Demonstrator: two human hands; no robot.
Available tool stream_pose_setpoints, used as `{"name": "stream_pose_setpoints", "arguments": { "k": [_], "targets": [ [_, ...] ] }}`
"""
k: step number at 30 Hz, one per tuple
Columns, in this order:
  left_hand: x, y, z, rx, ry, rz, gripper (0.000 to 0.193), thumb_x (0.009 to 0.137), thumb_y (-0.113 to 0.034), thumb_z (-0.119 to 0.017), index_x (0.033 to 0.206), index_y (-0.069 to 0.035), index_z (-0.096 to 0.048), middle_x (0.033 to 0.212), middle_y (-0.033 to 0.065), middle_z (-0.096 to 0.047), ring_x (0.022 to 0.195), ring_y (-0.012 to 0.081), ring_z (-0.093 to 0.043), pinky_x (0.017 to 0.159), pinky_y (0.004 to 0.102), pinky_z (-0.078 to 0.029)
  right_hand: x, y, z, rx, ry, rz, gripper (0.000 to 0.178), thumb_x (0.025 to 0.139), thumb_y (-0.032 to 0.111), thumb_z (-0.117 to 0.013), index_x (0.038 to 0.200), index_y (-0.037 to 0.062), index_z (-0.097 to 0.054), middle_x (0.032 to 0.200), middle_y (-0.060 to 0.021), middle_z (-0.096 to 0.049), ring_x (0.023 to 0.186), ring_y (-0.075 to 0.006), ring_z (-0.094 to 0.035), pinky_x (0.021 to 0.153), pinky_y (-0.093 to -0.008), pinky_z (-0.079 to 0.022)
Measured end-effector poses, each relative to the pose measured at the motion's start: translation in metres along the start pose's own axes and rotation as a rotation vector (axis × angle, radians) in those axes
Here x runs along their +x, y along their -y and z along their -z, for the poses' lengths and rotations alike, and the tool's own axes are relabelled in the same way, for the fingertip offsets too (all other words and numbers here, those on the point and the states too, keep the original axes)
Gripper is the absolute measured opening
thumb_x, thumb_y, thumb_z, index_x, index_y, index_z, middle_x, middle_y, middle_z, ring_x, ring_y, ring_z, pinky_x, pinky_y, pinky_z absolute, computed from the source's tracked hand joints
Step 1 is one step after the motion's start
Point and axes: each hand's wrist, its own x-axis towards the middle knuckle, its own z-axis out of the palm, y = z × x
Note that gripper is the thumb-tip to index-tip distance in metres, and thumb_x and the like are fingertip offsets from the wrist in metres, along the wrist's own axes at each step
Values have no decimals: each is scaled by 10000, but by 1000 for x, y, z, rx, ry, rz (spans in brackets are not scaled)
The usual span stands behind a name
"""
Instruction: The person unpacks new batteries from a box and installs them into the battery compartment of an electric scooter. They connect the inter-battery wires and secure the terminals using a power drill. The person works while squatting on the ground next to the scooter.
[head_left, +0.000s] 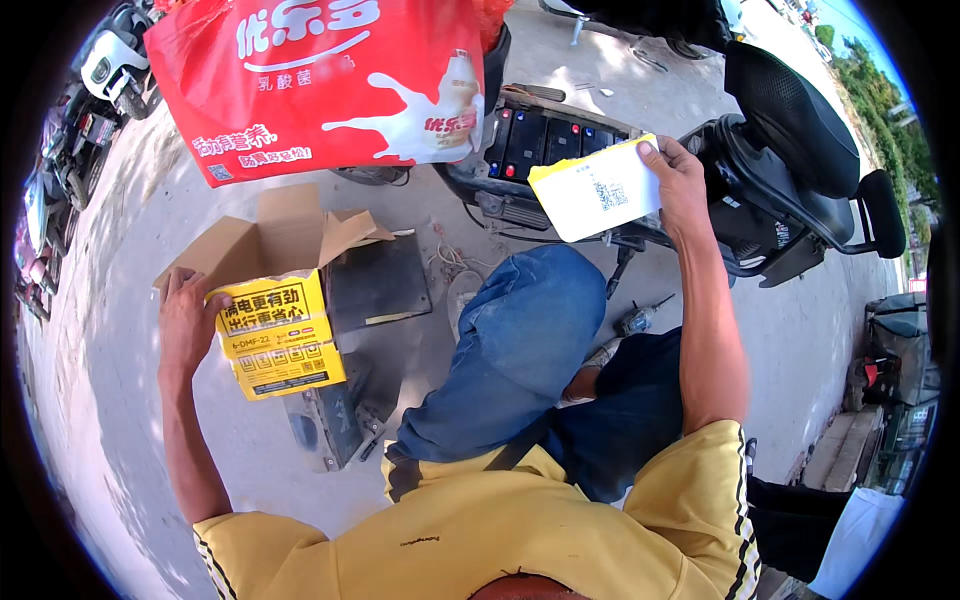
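Note:
At my left, a yellow printed cardboard box (pixel 282 345) stands with its brown top flaps spread. My left hand (pixel 187 318) is closed on its near left edge, the thumb against the yellow side. Raised on the right, my right hand (pixel 682 185) pinches a white card (pixel 605 195) with a torn-looking yellow edge and a square printed code. Beyond the card lies the open body of an electric scooter (pixel 800 120), where several dark batteries (pixel 540 140) with red and blue terminal caps sit side by side. What the box contains is hidden.
A large red bag (pixel 320 90) hangs at the far left. Next to the box are a dark flat panel (pixel 380 280) and a grey metal toolbox (pixel 322 425). A power drill (pixel 637 320) lies on the ground by my foot. Other scooters (pixel 112 70) stand along the far left.

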Motion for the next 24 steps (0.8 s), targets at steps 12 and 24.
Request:
{"name": "stream_pose_setpoints", "arguments": {
  "k": [12,24],
  "targets": [
    [6,-165,19,-320,97,-268,345,909,-131,-805,1233,-61,-711,1166,144,-751,1055,378,-736,900,471,-574,-15,18,65,-158,27,296,155,1056,135,-707,1128,0,-730,981,-41,-735,932,-85,-643,841,-283,-537],
    [173,-494,11,-469,112,-776,295,1044,-233,-667,1135,38,-596,836,320,-693,880,543,-680,807,588,-529,-6,-8,88,78,-183,164,339,1045,240,-745,1296,13,-724,1190,-106,-762,1089,-149,-677,991,-316,-524]
  ]
}}
